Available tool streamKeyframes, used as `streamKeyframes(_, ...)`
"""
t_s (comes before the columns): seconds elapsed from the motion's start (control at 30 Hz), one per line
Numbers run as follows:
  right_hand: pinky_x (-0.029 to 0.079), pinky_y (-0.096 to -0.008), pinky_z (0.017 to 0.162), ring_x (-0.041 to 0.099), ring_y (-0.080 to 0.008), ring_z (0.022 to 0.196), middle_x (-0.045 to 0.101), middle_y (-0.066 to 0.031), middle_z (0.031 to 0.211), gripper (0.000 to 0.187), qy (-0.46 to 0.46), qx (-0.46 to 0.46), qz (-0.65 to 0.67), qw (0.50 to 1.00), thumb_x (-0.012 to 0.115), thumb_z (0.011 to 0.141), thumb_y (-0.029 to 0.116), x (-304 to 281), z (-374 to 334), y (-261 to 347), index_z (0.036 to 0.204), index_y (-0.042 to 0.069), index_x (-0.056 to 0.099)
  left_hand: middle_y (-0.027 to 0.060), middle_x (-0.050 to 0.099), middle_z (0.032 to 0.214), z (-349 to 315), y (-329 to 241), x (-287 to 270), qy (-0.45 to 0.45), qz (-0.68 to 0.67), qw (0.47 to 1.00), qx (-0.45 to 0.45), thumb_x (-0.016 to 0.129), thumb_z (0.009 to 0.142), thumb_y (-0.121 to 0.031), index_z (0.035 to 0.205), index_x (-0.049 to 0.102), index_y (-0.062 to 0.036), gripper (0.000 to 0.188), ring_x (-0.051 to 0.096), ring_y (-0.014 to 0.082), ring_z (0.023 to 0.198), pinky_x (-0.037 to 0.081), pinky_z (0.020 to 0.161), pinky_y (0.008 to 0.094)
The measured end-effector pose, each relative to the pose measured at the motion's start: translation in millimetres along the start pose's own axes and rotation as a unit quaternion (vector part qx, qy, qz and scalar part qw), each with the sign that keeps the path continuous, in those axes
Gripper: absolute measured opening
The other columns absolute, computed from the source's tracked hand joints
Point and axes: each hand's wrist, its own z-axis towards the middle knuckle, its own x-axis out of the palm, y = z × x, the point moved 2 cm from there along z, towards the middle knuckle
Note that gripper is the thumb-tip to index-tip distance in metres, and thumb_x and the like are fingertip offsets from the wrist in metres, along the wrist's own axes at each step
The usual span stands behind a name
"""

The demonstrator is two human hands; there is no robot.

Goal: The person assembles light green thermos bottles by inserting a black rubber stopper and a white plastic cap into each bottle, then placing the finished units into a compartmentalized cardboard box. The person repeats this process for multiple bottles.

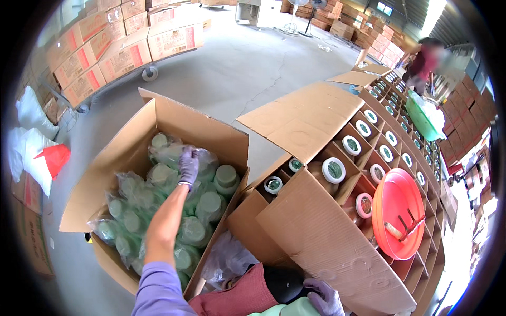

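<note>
My left hand point(188, 166), in a thin purple-grey glove, reaches into an open cardboard box point(195, 126) at the left. Its fingers close on a clear plastic bag point(206, 158) at the far side of the contents. Several pale green cup-shaped pieces point(209, 204) with rounded ends fill that box, many of them in clear plastic. At the lower edge, my right hand point(322, 298), gloved alike, grips pale green containers point(300, 307) close to my body; the frame cuts them off. Clear plastic film point(229, 258) lies beside the box.
Divided cartons point(363, 168) of jars with white-rimmed lids run along the right, flaps raised. A coral-red basin point(398, 210) holding a brown-handled tool rests on them, with a green basin point(421, 117) farther off. Stacked boxes point(124, 55) sit on a wheeled cart. A person point(424, 60) stands far right.
</note>
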Motion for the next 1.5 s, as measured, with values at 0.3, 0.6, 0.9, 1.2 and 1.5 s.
streamKeyframes(0.3, 0.047, -0.0449, 0.096, 0.054, -0.0411, 0.116, 0.052, -0.0253, 0.132, 0.061, -0.095, -0.278, -0.230, 0.928, 0.079, 0.076, 0.014, 1.6, 41.9, 76.5, 0.130, 0.001, 0.055, 0.0070, 0.063, 0.115, 13.6, -224.6, -217.1, 0.217, -0.752, 0.616, -0.091, 0.058, 0.093, -0.006, 0.121, 0.058, -0.0039, 0.028, 0.062, 0.0167, 0.108, 0.050, 0.095, 0.0322)
streamKeyframes(0.6, 0.044, -0.0417, 0.098, 0.052, -0.0407, 0.117, 0.051, -0.0241, 0.126, 0.075, -0.198, -0.410, 0.016, 0.890, 0.082, 0.072, 0.023, 24.1, 72.4, 91.1, 0.133, -0.001, 0.046, 0.0115, 0.049, 0.142, 19.3, -280.6, -235.7, 0.192, -0.617, 0.763, -0.025, 0.048, 0.102, -0.031, 0.142, 0.042, -0.0016, 0.050, 0.048, 0.0252, 0.130, 0.038, 0.110, 0.0390)
streamKeyframes(0.9, 0.044, -0.0431, 0.064, 0.053, -0.0381, 0.069, 0.052, -0.0166, 0.072, 0.017, -0.323, -0.271, -0.146, 0.895, 0.068, 0.074, 0.011, 10.5, 24.3, 77.2, 0.075, 0.001, 0.055, 0.0195, 0.046, 0.139, -271.7, -354.3, -172.8, 0.203, -0.297, 0.911, 0.200, 0.079, 0.081, -0.026, 0.146, 0.034, 0.0037, 0.085, 0.046, 0.0336, 0.126, 0.038, 0.106, 0.0439)
streamKeyframes(1.2, 0.045, -0.0467, 0.081, 0.061, -0.0317, 0.088, 0.060, -0.0148, 0.091, 0.008, -0.505, -0.138, -0.312, 0.793, 0.065, 0.079, 0.010, -2.6, -62.2, -34.4, 0.085, 0.007, 0.060, 0.0062, 0.066, 0.107, -295.4, -249.8, -128.6, 0.395, -0.437, 0.808, -0.018, 0.056, 0.098, -0.029, 0.116, 0.061, -0.0011, 0.034, 0.064, 0.0194, 0.095, 0.053, 0.084, 0.0330)
streamKeyframes(1.5, 0.046, -0.0519, 0.093, 0.057, -0.0354, 0.104, 0.059, -0.0114, 0.103, 0.016, -0.218, -0.236, -0.271, 0.907, 0.065, 0.069, 0.007, 103.4, -208.1, -60.8, 0.085, 0.005, 0.062, 0.0149, 0.068, 0.116, -373.5, -229.3, -227.9, 0.479, -0.348, 0.804, 0.062, 0.052, 0.100, -0.020, 0.128, 0.059, 0.0008, 0.035, 0.063, 0.0191, 0.108, 0.048, 0.094, 0.0326)
